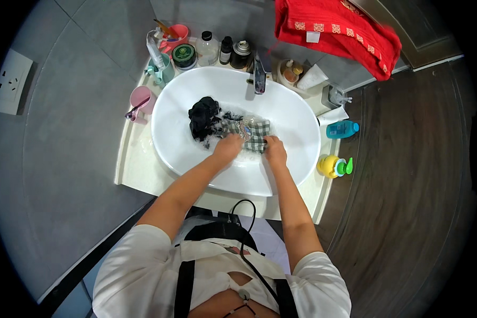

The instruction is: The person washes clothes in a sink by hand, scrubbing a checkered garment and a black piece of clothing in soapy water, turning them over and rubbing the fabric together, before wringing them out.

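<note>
A grey-and-white checked cloth (258, 129) with a small coloured picture on it lies wet in the white oval washbasin (169, 138). My left hand (228, 148) is closed on its near left part, the fingertips partly hidden. At its right edge, my right hand (275, 151) pinches the fabric. A bunched black cloth (203, 117) rests to the left, partly in sudsy water. Above the far side of the basin stands a dark metal faucet (259, 74).
Behind the basin stand a green-lidded jar (184, 55), a clear bottle (207, 49) and a black can (241, 54). Cups, including a pink cup (142, 99), line the left. A blue bottle (342, 129) and yellow pump bottle (331, 166) are right. A red towel (336, 34) hangs above.
</note>
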`<action>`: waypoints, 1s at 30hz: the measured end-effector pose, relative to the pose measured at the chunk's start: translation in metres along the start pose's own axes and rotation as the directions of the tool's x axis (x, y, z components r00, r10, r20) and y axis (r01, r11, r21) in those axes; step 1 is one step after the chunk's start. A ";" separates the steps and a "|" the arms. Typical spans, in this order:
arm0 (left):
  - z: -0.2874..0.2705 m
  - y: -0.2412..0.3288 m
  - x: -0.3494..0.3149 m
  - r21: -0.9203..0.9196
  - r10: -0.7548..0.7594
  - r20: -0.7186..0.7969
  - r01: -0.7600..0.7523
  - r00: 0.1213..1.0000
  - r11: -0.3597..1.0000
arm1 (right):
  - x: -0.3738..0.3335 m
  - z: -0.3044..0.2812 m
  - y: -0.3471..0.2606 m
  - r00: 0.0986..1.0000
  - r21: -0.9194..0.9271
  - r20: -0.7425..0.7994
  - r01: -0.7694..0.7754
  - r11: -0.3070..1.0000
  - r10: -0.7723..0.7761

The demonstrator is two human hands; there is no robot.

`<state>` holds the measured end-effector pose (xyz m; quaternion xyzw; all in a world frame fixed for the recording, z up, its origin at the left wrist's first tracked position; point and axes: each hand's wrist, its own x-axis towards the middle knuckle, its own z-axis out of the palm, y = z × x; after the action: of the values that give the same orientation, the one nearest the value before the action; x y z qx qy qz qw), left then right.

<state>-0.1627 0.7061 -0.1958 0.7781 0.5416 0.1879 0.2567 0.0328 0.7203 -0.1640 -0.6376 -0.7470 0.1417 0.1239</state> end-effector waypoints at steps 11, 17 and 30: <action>-0.013 -0.026 -0.012 0.082 -0.085 0.202 0.070 0.976 0.994 | 0.001 -0.034 0.013 0.959 0.379 0.252 -0.224 0.898 0.133; -0.085 -0.003 0.027 -0.415 -0.158 -0.045 0.125 0.986 0.901 | 0.027 -0.072 0.019 1.000 0.491 -0.027 0.026 0.871 -0.015; -0.112 0.016 0.016 -0.673 -0.087 0.105 0.135 0.991 0.727 | -0.004 -0.099 -0.013 0.994 0.607 0.105 -0.096 0.789 0.040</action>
<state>-0.2094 0.7385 -0.0972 0.6030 0.4725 0.3306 0.5512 0.0580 0.7203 -0.0670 -0.5832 -0.6424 0.4072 0.2854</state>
